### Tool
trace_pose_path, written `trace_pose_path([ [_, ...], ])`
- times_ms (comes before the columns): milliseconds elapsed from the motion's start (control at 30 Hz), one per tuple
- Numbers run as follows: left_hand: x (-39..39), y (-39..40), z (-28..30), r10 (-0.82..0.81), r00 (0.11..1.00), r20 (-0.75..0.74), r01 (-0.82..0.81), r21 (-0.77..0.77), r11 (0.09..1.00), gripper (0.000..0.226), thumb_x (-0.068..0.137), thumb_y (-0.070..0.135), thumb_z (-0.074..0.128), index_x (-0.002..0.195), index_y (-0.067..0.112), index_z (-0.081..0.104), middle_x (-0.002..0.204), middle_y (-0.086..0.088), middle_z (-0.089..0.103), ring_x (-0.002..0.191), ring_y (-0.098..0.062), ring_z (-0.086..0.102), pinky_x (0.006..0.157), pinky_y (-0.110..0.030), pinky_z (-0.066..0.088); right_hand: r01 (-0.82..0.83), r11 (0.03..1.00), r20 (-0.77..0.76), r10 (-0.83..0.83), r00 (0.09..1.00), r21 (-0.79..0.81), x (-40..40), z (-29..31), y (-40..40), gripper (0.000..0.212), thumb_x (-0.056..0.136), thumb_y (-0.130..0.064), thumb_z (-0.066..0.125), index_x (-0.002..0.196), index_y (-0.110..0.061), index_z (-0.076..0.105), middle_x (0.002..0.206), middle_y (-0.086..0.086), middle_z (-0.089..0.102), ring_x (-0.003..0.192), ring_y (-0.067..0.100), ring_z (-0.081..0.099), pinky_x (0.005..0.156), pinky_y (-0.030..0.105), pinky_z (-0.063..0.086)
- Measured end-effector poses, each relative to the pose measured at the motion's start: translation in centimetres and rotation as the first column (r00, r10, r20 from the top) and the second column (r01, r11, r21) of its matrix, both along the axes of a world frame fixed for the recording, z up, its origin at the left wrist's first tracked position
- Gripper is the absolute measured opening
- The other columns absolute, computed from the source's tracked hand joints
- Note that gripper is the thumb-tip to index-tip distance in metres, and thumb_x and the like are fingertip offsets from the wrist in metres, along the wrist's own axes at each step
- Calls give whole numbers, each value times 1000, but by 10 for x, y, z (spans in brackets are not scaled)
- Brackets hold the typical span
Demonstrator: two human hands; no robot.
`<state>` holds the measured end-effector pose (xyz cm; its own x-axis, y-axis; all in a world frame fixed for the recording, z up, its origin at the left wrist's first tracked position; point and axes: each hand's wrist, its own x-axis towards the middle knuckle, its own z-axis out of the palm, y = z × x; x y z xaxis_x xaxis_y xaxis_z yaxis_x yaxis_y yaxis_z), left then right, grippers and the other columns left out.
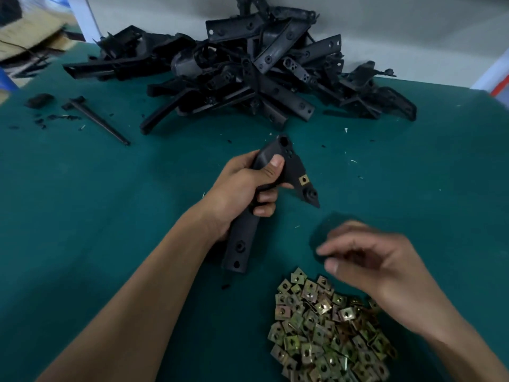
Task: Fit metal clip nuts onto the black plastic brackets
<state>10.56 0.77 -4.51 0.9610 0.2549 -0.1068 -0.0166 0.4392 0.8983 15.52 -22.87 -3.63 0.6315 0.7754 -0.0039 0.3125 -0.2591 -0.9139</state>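
My left hand (245, 188) grips a black plastic bracket (242, 244) around its middle, above the green table. One brass-coloured clip nut (304, 180) sits on the bracket's angled right arm. My right hand (369, 260) hovers over a heap of metal clip nuts (325, 332) at the lower right; it is motion-blurred, its fingers loosely curled, and I see nothing between them.
A big pile of black plastic brackets (248, 70) fills the back of the green table (110, 216). A thin black rod (102, 122) and small black scraps lie at the left. Cardboard (27, 31) stands at the far left corner.
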Motion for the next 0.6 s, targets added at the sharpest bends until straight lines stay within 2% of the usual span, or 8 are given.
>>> trace_pose_path([
  [67, -2, 0, 1, -24, 1000, -3, 24, 12, 1000, 18, 102, 18, 56, 89, 6, 57, 75, -6, 64, 51, -11, 34, 40, -21, 30, -82, 988, 69, 91, 993, -130, -3, 4, -12, 17, 71, -41, 78, 87, -36, 79, 93, -2, 67, 84, 11, 63, 71, 14, 47],
  [167, -3, 0, 1, -42, 999, -13, 43, 38, 998, 18, 101, 18, 57, 89, 5, 56, 79, -12, 64, 49, -11, 36, 42, -21, 30, -83, 975, 157, 117, 981, -208, -7, 3, -14, 16, 72, -44, 77, 88, -42, 77, 96, -5, 65, 85, 20, 62, 70, 28, 50],
  [267, -2, -1, 0, -53, 999, -9, 53, 29, 998, 17, 101, 17, 58, 89, 5, 57, 80, -14, 65, 49, -12, 37, 43, -22, 31, -133, 966, 155, 169, 973, -221, -8, 2, -13, 13, 80, -30, 79, 88, -37, 72, 91, -2, 65, 71, 18, 58, 60, 25, 45],
  [333, -2, 0, -1, -60, 998, 2, 60, 15, 998, 18, 101, 18, 59, 89, 5, 58, 80, -14, 66, 49, -12, 38, 43, -22, 33, -112, 986, 40, 118, 992, -122, -3, 1, -12, 12, 79, -21, 80, 86, -27, 73, 82, 4, 67, 69, 19, 60, 59, 30, 48],
  [400, -1, 1, -4, -66, 998, 21, 66, 4, 998, 18, 99, 20, 60, 88, 6, 60, 80, -14, 67, 49, -13, 39, 43, -22, 34, 55, 995, -134, -44, 990, 78, 7, 0, -6, 14, 71, -18, 82, 83, -16, 75, 76, 9, 69, 66, 20, 60, 56, 27, 48],
  [500, -1, 3, -5, -88, 995, 54, 86, 43, 995, 21, 96, 23, 63, 93, 3, 58, 80, -12, 69, 51, -14, 43, 43, -23, 37, 352, 878, -499, -157, 852, 324, 27, -1, 16, 23, 64, -8, 79, 87, -10, 76, 79, 12, 68, 68, 17, 61, 61, 23, 53],
  [600, -2, 2, -4, -127, 989, 81, 117, 112, 987, 20, 94, 24, 63, 92, 4, 58, 80, -9, 70, 53, -15, 47, 44, -23, 39, 500, 769, -637, -162, 754, 397, 39, 4, 49, 23, 72, 0, 72, 94, -8, 75, 81, 9, 69, 69, 15, 64, 66, 23, 56],
])
